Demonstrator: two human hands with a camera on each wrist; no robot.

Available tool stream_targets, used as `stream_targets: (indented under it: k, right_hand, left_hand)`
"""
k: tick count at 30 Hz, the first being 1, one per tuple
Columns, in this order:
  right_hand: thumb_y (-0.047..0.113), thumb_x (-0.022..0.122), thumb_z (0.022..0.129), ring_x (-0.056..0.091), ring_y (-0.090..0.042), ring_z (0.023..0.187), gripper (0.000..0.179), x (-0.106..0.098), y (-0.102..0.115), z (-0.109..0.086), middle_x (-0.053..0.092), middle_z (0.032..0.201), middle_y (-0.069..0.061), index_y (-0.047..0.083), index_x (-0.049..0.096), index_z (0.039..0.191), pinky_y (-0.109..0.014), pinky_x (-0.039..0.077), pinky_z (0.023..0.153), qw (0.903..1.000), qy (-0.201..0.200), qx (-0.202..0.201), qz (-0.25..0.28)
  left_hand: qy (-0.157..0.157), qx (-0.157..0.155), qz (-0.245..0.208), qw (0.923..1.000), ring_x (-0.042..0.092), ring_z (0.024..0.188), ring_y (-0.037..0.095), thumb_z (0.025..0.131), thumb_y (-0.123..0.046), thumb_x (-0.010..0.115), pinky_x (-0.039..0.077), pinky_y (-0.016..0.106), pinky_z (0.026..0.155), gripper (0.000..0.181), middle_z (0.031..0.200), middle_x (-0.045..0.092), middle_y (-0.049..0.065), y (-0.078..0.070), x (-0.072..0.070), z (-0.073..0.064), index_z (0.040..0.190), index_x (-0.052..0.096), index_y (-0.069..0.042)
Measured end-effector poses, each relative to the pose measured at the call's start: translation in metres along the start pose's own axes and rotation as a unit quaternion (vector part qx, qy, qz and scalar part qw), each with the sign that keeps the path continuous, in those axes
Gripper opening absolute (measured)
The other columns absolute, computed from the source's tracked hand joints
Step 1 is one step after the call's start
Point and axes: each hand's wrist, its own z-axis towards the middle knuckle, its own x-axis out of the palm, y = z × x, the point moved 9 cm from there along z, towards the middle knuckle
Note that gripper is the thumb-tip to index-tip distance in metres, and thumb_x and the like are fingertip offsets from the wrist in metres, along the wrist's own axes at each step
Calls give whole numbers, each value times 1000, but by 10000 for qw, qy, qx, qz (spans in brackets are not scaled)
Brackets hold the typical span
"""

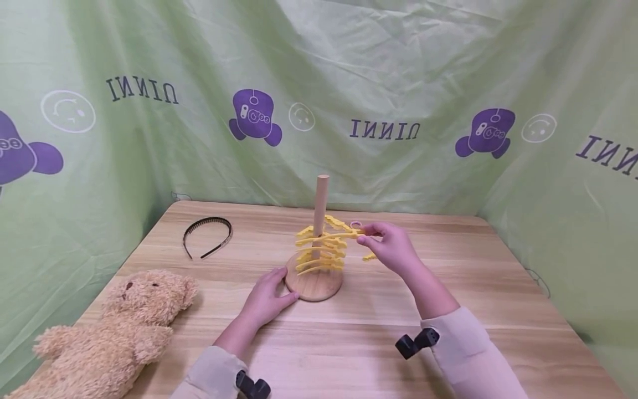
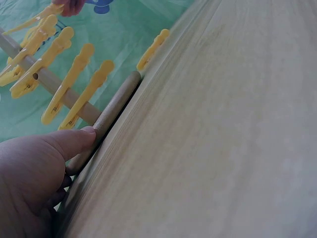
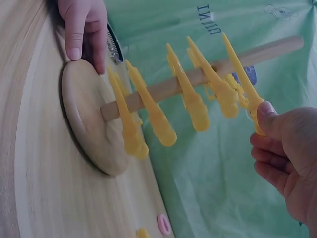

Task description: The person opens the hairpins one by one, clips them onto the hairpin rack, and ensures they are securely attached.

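Note:
A pale wooden peg stand has an upright post (image 1: 321, 205) on a round base (image 1: 315, 288). Several yellow plastic clips (image 3: 153, 111) are stacked along the post, one above another. My left hand (image 1: 266, 296) grips the base at its left rim, thumb toward the front and fingers farther back. My right hand (image 1: 394, 246) pinches the end of another yellow clip (image 3: 242, 74) between thumb and fingers. The arms of this clip spread apart on either side of the post in the head view, above the others. Another loose yellow clip (image 2: 153, 48) lies on the table beyond the base.
A pink ring (image 3: 163, 224) lies on the table near the loose clip. At the back left sits a black headband (image 1: 206, 220). A plush bear (image 1: 107, 343) lies at the front left. Green printed cloth (image 1: 319, 72) hangs around the wooden table (image 1: 498, 277).

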Motion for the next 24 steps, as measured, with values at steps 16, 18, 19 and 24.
stream_targets:
  k: [16,18,19,24]
  right_hand:
    - [22,71,90,65,-33,114,34,21,8,10,73,113,-14,4,68,119,-43,59,87,9969,698,298,192]
    - [23,71,90,64,-33,115,35,22,9,10,72,114,-14,4,67,120,-44,59,89,9969,712,281,195]
    - [23,71,90,64,-33,116,36,22,9,9,72,114,-14,4,67,120,-45,58,89,9968,721,271,190]
    - [22,71,90,63,-36,117,37,22,9,9,71,116,-15,2,66,120,-48,56,93,9972,715,148,186]
  left_hand:
    - [-4,69,148,9999,41,137,45,84,-32,74,32,58,116,70,144,49,27,-3,0,-2,138,50,6]
    - [5,59,164,9998,41,137,45,84,-32,74,32,58,116,70,144,49,27,-3,0,-2,138,50,6]
    - [0,68,181,9998,41,137,46,84,-32,74,32,58,115,70,144,49,27,-3,-1,-2,138,50,6]
    - [-2,57,139,9999,42,137,45,85,-31,74,32,58,116,69,144,49,27,-3,0,-2,138,50,6]
